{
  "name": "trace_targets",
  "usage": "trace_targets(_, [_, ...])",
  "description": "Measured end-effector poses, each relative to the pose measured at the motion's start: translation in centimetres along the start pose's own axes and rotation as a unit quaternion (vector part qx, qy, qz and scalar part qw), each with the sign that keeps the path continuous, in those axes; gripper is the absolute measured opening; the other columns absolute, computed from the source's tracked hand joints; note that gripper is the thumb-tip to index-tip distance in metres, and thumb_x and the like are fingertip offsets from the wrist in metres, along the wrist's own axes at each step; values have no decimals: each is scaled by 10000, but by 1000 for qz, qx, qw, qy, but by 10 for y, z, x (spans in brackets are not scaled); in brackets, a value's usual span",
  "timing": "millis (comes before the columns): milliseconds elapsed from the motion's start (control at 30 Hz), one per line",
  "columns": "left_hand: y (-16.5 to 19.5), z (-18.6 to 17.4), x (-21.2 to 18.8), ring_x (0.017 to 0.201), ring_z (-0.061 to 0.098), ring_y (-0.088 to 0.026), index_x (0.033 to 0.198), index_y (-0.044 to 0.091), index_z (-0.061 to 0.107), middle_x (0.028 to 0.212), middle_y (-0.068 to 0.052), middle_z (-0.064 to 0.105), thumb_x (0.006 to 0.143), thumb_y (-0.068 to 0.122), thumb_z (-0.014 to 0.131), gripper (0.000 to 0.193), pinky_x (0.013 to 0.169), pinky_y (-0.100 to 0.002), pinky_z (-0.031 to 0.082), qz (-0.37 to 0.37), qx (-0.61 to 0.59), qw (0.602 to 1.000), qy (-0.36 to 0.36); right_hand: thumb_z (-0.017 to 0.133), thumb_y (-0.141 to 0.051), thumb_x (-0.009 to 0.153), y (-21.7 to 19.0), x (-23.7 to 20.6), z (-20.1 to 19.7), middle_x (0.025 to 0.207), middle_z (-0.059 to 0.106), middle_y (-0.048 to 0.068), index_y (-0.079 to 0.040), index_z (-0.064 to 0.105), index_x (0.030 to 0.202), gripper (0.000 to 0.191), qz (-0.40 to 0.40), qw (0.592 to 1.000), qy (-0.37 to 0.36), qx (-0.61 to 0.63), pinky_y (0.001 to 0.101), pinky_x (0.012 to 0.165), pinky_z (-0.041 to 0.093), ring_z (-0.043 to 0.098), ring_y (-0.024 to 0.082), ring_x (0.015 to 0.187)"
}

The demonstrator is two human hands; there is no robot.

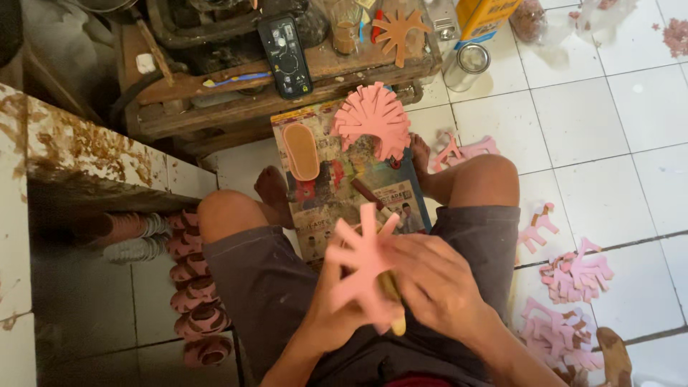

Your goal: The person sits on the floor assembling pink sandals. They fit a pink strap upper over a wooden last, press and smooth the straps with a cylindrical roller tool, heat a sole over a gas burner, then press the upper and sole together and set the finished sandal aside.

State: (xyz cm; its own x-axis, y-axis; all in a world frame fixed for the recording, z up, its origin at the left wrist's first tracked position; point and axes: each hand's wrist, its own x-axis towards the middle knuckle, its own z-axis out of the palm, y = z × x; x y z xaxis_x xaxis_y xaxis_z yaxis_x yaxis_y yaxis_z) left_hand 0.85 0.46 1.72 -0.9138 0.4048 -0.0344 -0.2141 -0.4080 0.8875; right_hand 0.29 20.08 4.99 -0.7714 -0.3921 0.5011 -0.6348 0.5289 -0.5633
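Both hands work over the lap: the left hand [326, 315] clasps a pink star-shaped cutout [364, 261], while the right hand [430, 276] closes around a yellow-handled tool [393, 304] pressed against it.

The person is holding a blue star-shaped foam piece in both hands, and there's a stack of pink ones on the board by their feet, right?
Not quite. The head view shows the star-shaped foam piece in the left hand and right hand is pink, not blue. The stack of pink ones does lie on the board by the feet.
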Motion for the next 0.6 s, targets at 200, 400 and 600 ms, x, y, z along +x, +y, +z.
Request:
trace_targets(200, [4,-8,-23,1587,375,-333,1574,143,447,1684,-177,352,697,92,971,1023,1276,-482,378,31,229,968,-93,862,-102,857,-15,-7,7,1192,640,80,-87,707,1070,264,136,979,18,152,300,936,567,666,208,1109])
trace_targets(400, [-67,19,-18,1583,102,-475,1629,278,288,1724,-103,115,810,504,809,996,1244,-697,162,158,-201,965,-60,855,-108,728,-8,-27,4,1164,690,32,-77,626,1307,623,484,759,-49,432,295,907,533,643,103,1054])
trace_targets(600, [-169,59,-25,1558,-81,-585,1701,373,210,1769,-49,13,916,698,646,955,1197,-846,4,410,-395,822,-32,867,-86,748,-13,-32,-9,1008,766,44,27,735,1175,461,530,705,-150,447,302,824,546,666,108,908])
